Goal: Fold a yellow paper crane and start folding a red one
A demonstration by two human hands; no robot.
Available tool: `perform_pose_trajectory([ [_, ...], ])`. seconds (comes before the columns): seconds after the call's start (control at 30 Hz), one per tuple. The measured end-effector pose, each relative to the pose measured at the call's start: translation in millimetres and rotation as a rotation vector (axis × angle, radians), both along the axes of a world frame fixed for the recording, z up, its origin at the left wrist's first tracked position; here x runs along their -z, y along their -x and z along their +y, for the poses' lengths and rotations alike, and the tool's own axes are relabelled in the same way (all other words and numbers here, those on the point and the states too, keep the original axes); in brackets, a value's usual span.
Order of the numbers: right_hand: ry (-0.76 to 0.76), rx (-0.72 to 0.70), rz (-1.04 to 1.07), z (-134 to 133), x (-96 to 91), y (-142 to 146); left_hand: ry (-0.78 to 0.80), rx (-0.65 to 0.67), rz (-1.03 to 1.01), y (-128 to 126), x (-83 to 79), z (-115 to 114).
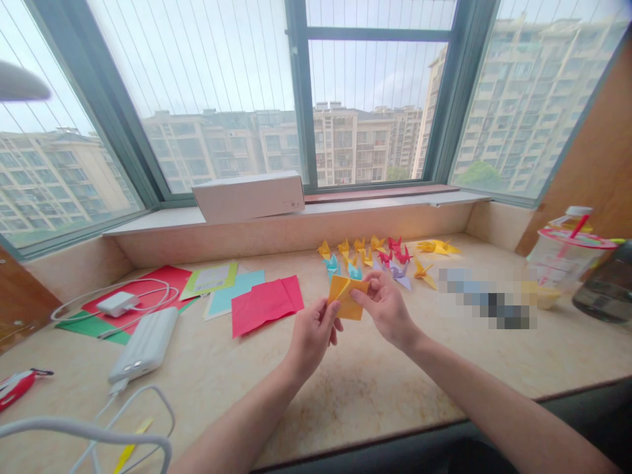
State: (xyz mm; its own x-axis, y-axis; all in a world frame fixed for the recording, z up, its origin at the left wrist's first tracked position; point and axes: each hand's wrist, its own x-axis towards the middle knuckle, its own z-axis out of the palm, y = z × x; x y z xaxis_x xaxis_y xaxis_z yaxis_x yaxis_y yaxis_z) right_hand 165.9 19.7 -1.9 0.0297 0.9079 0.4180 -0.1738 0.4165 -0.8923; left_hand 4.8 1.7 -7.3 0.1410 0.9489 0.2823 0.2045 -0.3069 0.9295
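Observation:
Both my hands hold a folded orange paper [346,296] up above the beige countertop [355,388]. My left hand [312,334] pinches its lower left edge with closed fingers. My right hand [386,304] grips its right side, thumb and fingers pressed on the fold. Just behind the paper stand several small folded paper cranes [375,257] in yellow, red, blue and purple. A pink paper sheet [266,303] lies flat to the left of my hands.
Blue, green and red sheets [222,289] lie further left. A white power bank [145,342] and a charger with cables [118,303] sit at the left. A white box [249,195] rests on the window sill. A lidded cup with a straw [567,257] stands at the right.

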Motion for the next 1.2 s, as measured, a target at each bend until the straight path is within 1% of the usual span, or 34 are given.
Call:
perform_pose_trajectory([
  [0.17, 0.044, -0.059, 0.06, -2, -3.1, 0, 0.037, 0.013, -0.085, 1, -2.2, -1],
  [0.33, 0.081, -0.051, 0.048, -1, -2.6, -4, -0.003, 0.059, -0.09, 2, -6.0, -3],
  [0.43, 0.09, -0.071, 0.077, 1, -3.1, -6, 0.003, 0.072, -0.108, 3, -8.0, -4],
  [0.57, 0.093, -0.088, 0.102, 1, -4.6, -6, 0.05, 0.118, -0.13, 3, -5.5, -2],
  [0.67, 0.069, -0.044, 0.111, 0, -4.8, -5, 0.078, 0.174, -0.125, 4, -2.4, 0],
  [0.77, 0.071, -0.001, 0.114, 0, -3.6, -4, 0.102, 0.226, -0.113, 3, -2.6, -3],
  [0.93, 0.117, -0.048, 0.051, 2, 0.2, -3, 0.258, 0.369, -0.05, 1, -2.8, -8],
  [1.03, 0.096, -0.063, 0.002, 1, 2.5, -3, 0.315, 0.393, -0.08, -1, 1.4, -6],
  [1.2, 0.033, -0.007, -0.053, -2, 4.6, 0, 0.331, 0.436, -0.108, -1, 4.2, -5],
])
